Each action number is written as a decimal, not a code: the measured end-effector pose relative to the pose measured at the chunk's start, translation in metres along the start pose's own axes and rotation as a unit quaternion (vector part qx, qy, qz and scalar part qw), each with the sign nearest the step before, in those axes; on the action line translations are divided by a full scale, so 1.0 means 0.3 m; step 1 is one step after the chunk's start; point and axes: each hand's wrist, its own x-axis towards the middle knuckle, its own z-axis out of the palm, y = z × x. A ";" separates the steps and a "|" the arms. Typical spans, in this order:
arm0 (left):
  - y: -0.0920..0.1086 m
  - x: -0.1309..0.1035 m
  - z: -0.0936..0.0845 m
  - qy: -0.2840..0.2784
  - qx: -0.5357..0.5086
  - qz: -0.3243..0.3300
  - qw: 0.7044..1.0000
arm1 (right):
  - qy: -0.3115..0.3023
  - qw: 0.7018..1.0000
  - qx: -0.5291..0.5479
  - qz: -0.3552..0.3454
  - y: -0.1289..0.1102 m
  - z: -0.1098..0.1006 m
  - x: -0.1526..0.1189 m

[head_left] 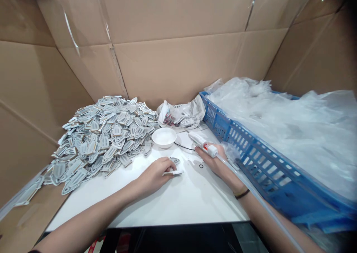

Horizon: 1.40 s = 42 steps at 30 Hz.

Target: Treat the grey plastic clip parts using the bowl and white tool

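Observation:
My left hand (156, 174) is closed on a small flat grey part (173, 173) just above the white table. Another grey part (174, 160) lies right behind its fingers. My right hand (213, 160) grips a white pen-like tool (201, 141) with a red mark and a clear tube running back along my forearm. The tool's tip points away to the left, near a white bowl (164, 137). A small black ring (201, 166) lies on the table between my hands.
A large heap of grey parts (106, 134) covers the left side. Crumpled paper (192, 113) with scraps sits behind the bowl. At the right stands a blue crate (251, 152) filled with clear plastic bags (292, 122). Cardboard walls (178, 63) surround the table (178, 208).

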 end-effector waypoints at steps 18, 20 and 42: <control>0.015 0.020 0.010 0.160 -0.456 -0.149 0.863 | 0.013 1.000 0.013 0.019 0.017 0.014 0.003; 0.011 0.021 0.011 0.166 -0.460 -0.148 0.860 | 0.010 1.000 0.019 0.019 0.028 0.019 0.004; -0.002 0.027 0.044 0.120 -0.475 -0.206 0.847 | -0.175 0.946 0.021 -0.273 -0.037 0.023 -0.054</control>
